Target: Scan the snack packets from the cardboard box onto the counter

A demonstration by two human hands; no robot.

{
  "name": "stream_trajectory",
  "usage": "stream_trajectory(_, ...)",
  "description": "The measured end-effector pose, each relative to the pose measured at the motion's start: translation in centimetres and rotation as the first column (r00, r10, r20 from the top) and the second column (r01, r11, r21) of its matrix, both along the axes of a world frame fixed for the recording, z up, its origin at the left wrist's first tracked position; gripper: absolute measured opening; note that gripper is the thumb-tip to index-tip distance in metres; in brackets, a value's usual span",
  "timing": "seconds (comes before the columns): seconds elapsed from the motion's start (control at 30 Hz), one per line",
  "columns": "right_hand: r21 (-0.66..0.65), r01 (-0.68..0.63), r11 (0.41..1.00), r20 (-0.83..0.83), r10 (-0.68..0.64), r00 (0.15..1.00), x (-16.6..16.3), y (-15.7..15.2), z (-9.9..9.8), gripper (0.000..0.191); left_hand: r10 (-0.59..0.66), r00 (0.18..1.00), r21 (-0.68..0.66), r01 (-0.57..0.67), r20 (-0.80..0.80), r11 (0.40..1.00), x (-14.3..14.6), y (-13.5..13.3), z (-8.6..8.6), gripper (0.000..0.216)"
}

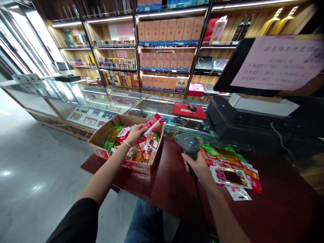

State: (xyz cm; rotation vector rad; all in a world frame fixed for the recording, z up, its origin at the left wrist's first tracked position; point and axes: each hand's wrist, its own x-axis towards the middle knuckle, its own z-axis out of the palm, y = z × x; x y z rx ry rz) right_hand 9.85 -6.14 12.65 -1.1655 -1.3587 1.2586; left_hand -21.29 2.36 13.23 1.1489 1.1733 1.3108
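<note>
My left hand (pixel 136 134) is closed on the end of a red snack packet (pixel 153 124) with a white printed panel, held above an open cardboard box (pixel 155 161). Inside that box lie several packaged snacks, among them a green packet (pixel 112 137) and red-and-white ones. My right hand (pixel 196 163) wraps round the handle of a dark grey barcode scanner (pixel 186 142), whose head points toward the box and shows a small blue light. Right of the scanner is a pile of snack packets, with a white packet with a dark window (pixel 231 176) on top.
The box and pile stand on a dark red wooden table (pixel 167 189). Behind it runs a glass display counter (pixel 152 105) bearing a red mat (pixel 181 109) with a mouse. At right stands a monitor (pixel 235 64) covered by a pink handwritten sheet. Stocked shelves line the back wall.
</note>
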Motion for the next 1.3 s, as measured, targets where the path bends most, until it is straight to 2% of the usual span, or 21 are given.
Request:
stream_trajectory(0.2,0.015,-0.003,1.0,0.046,0.002,0.999,0.3,-0.3,0.1,0.035,-0.049,0.95,-0.033,0.063,0.309,0.997,0.3,-0.6,0.9,0.034)
stream_trajectory(0.33,0.016,-0.006,1.0,0.094,0.004,0.996,0.4,-0.6,-0.3,0.033,-0.103,0.916,-0.09,0.149,0.389,0.985,0.1,-0.8,1.2,0.027)
stream_trajectory(0.43,0.012,-0.011,1.0,0.119,0.01,0.993,0.5,-0.9,-0.3,0.033,-0.036,0.908,-0.136,0.102,0.418,0.985,0.8,-1.1,1.5,0.023)
stream_trajectory(0.6,0.041,-0.002,0.999,0.108,-0.003,0.994,1.1,-1.4,0.7,0.04,0.133,0.885,-0.201,-0.046,0.446,0.978,4.8,-2.5,2.5,0.013)
stream_trajectory(0.73,0.066,-0.008,0.998,0.075,0.003,0.997,1.9,-2.4,1.6,0.056,0.16,0.823,-0.179,-0.073,0.545,0.981,9.7,-4.2,2.8,0.01)
stream_trajectory(0.87,0.075,0.048,0.996,0.095,-0.055,0.994,3.9,-3.6,1.6,0.062,0.1,0.802,-0.105,-0.047,0.589,0.993,14.3,-5.7,1.9,0.018)
stream_trajectory(1.0,0.038,0.041,0.998,0.177,-0.048,0.983,6.8,-4.7,0.9,0.045,0.064,0.824,-0.063,-0.035,0.563,0.997,17.8,-6.4,0.2,0.037)
stream_trajectory(1.13,0.01,0.133,0.991,0.126,-0.133,0.983,9.0,-5.9,0.7,0.041,0.04,0.866,-0.054,-0.015,0.498,0.998,20.2,-6.1,-1.4,0.039)
stream_trajectory(1.2,0.001,0.204,0.979,0.08,-0.204,0.976,9.9,-6.4,0.6,0.043,0.013,0.899,0.007,-0.018,0.437,1.0,21.2,-5.6,-2.2,0.036)
stream_trajectory(1.3,-0.012,0.296,0.955,0.004,-0.296,0.955,11.8,-7.2,0.3,0.042,-0.034,0.97,0.122,0.004,0.242,0.992,23.0,-4.3,-3.7,0.029)
